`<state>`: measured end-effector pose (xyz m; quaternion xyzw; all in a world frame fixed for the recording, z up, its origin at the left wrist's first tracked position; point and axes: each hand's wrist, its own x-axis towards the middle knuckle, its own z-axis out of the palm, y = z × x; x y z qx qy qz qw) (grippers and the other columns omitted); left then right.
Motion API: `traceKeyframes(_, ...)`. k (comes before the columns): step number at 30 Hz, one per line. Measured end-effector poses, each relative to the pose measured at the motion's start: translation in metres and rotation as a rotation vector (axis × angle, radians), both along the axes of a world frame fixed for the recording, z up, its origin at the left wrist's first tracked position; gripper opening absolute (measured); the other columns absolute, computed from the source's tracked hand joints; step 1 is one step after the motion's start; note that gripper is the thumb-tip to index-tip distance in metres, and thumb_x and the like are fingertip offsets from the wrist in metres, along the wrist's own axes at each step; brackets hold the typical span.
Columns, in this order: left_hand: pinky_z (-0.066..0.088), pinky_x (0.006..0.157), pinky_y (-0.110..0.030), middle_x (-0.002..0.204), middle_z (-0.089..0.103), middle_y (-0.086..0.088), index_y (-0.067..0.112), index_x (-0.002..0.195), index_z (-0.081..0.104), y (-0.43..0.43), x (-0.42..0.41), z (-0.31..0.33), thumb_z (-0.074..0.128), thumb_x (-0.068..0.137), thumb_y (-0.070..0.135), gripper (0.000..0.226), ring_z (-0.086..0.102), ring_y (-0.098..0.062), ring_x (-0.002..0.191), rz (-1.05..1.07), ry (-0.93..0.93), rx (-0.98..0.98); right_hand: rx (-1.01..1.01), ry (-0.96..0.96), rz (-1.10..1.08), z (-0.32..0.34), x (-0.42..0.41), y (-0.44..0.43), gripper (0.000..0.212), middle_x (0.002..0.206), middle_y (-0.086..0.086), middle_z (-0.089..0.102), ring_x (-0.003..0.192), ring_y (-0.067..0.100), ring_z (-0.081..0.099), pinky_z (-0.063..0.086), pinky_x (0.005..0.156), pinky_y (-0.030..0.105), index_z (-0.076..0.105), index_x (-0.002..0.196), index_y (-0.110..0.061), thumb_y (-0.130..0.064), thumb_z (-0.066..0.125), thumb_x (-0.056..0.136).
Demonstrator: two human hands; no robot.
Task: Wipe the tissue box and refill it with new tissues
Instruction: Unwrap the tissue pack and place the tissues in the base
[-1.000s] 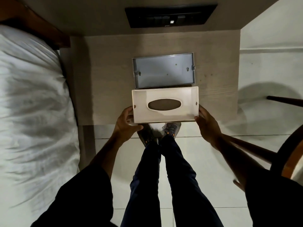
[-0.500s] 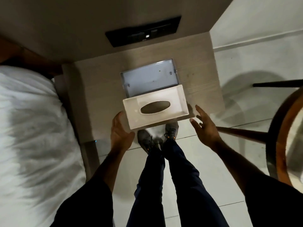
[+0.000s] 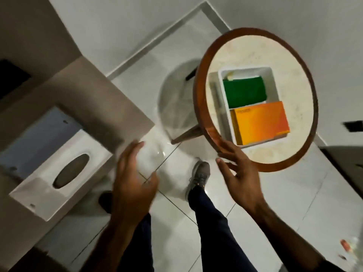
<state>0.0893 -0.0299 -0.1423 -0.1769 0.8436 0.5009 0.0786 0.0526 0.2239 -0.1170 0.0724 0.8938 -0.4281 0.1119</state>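
Observation:
The white tissue box cover (image 3: 45, 190) with a dark oval slot lies on the wooden side table (image 3: 94, 99) at the left, partly over its edge. Its grey base plate (image 3: 37, 140) lies just behind it. My left hand (image 3: 131, 183) hangs open over the floor, to the right of the cover and apart from it. My right hand (image 3: 238, 173) is open too, with fingertips at the near rim of the round table (image 3: 198, 107). On that table a white tray (image 3: 275, 75) holds an orange tissue pack (image 3: 261, 122) and a green cloth (image 3: 245, 91).
White tiled floor (image 3: 176, 222) lies between the two tables, with my legs and a grey shoe (image 3: 199, 176) on it. A dark wall panel (image 3: 11, 77) sits above the side table. The round table's wooden leg (image 3: 186, 134) angles down toward the floor.
Both hands have let go of the tissue box cover, which now rests on the side table. My view has swung right to the round table, and both hands have moved that way.

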Motion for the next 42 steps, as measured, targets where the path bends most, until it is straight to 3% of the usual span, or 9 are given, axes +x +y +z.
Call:
traceKeyframes(3,0.019,0.111,-0.006,0.153,0.037,0.011,0.024,0.145,0.040,0.084,-0.043,0.014,0.070,0.080,0.018,0.072,0.030,-0.003,0.142,-0.246,0.110,-0.023,0.042,0.043,-0.176,-0.005,-0.012,0.065,0.043,0.130,-0.020,0.062,0.106,-0.013,0.062,0.048,0.080,0.002,0.055,0.136,-0.033,-0.025,0.064,0.095)
traceKeyframes(7,0.025,0.121,-0.037,0.157,0.032,0.001,0.017,0.147,0.039,0.199,-0.097,0.013,0.071,0.084,0.025,0.071,0.022,-0.018,0.148,-0.498,0.194,-0.112,0.030,0.059,-0.433,-0.024,-0.035,0.145,0.041,0.135,-0.010,0.060,0.109,-0.004,0.061,0.050,0.085,0.012,0.056,0.136,-0.030,-0.024,0.063,0.096)
traceKeyframes(11,0.007,0.123,-0.048,0.165,0.013,-0.008,0.014,0.155,0.021,0.295,-0.151,-0.007,0.068,0.082,0.046,0.092,0.004,-0.028,0.152,-0.703,0.081,-0.422,-0.125,-0.020,-0.604,-0.044,-0.064,0.201,0.045,0.134,-0.013,0.058,0.101,-0.016,0.060,0.055,0.089,0.017,0.054,0.137,-0.025,-0.024,0.066,0.093)
traceKeyframes(15,0.000,0.122,-0.054,0.166,-0.002,-0.013,0.013,0.157,-0.001,0.340,-0.183,-0.031,0.074,0.068,0.063,0.127,-0.003,-0.033,0.152,-0.725,-0.084,-0.654,-0.302,-0.146,-0.702,-0.056,-0.072,0.230,0.046,0.121,-0.028,0.061,0.096,0.000,0.069,0.055,0.097,0.038,0.054,0.130,-0.034,-0.031,0.072,0.088)
traceKeyframes(18,0.005,0.121,-0.058,0.161,0.016,-0.015,0.013,0.156,0.001,0.353,-0.194,-0.037,0.077,0.059,0.069,0.136,0.012,-0.036,0.150,-0.687,-0.111,-0.719,-0.383,-0.179,-0.699,-0.060,-0.071,0.242,0.050,0.124,-0.026,0.061,0.092,-0.008,0.068,0.056,0.095,0.036,0.053,0.131,-0.037,-0.035,0.073,0.085)
traceKeyframes(25,0.009,0.121,-0.056,0.157,0.025,-0.007,0.018,0.155,0.008,0.343,-0.193,-0.021,0.082,0.054,0.065,0.134,0.019,-0.028,0.146,-0.613,-0.045,-0.550,-0.590,-0.296,-0.709,-0.052,-0.075,0.256,0.056,0.135,-0.017,0.058,0.117,0.018,0.063,0.052,0.101,0.044,0.046,0.140,-0.037,-0.042,0.070,0.089)
traceKeyframes(32,0.044,0.104,-0.060,0.153,0.018,0.020,0.045,0.152,0.000,0.317,-0.162,0.057,0.089,0.046,0.060,0.139,0.027,-0.017,0.141,-0.368,-0.054,-0.263,-0.546,-0.171,-0.438,0.036,-0.078,0.262,0.049,0.132,-0.040,0.050,0.119,-0.021,0.047,0.043,0.095,0.022,0.045,0.139,-0.051,-0.064,0.049,0.091)
traceKeyframes(38,0.053,0.093,-0.034,0.144,0.021,0.035,0.042,0.152,0.010,0.286,-0.123,0.135,0.090,0.048,0.060,0.133,0.038,0.000,0.131,-0.320,0.034,-0.276,-0.420,0.062,-0.086,0.142,-0.056,0.245,0.059,0.150,-0.021,0.043,0.136,-0.001,0.042,0.050,0.094,0.020,0.038,0.143,-0.053,-0.071,0.048,0.087)
traceKeyframes(42,0.049,0.102,-0.030,0.150,0.033,0.012,0.022,0.152,0.022,0.252,-0.082,0.166,0.097,0.055,0.032,0.123,0.041,-0.005,0.134,-0.298,0.083,-0.246,-0.231,0.245,0.192,0.196,-0.039,0.224,0.054,0.147,-0.021,0.046,0.132,0.002,0.048,0.054,0.095,0.027,0.038,0.142,-0.052,-0.061,0.053,0.091)
